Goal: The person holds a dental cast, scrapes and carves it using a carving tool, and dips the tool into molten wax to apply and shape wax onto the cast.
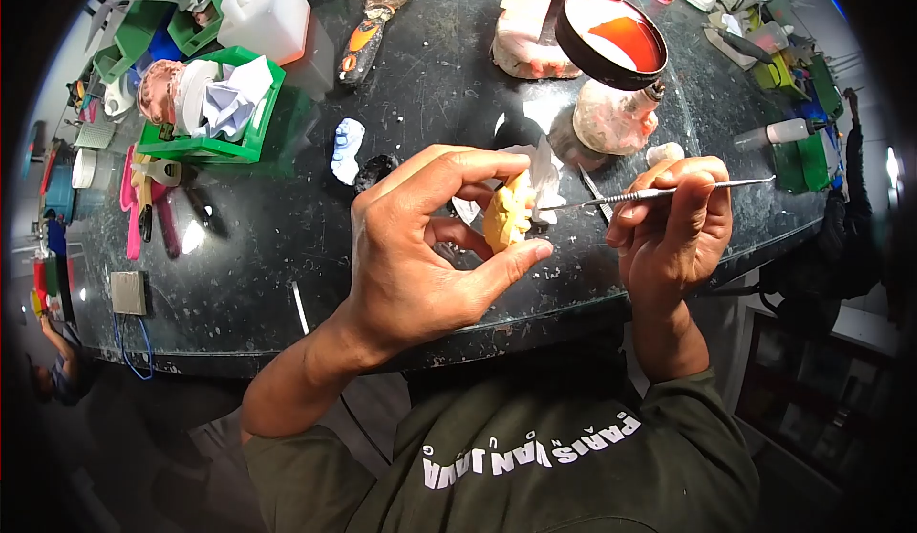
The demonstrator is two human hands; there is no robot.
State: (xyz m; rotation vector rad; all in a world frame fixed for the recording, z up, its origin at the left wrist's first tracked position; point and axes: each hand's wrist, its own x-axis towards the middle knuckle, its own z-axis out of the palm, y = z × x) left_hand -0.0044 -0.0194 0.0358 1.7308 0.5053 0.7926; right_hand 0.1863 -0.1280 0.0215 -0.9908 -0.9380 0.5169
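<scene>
My left hand [415,232] pinches a small yellow dental cast [506,216] between thumb and fingers, holding it over the front of the table. In my right hand [673,227] is a thin metal dental carver [652,194], gripped like a pen. Its left tip points at the cast and ends close beside its toothed side; the other end sticks out to the right. Crumpled whitish film [546,175] lies behind the cast. A slim metal blade [594,191] rests on the table between my hands.
Behind my hands, a dark-rimmed pan [571,31] with red contents sits above a stained plaster lump [611,117]. A scraper [368,41], a plastic bottle [263,17] and a green box [258,137] stand farther left. Another person [62,356] is at the left edge.
</scene>
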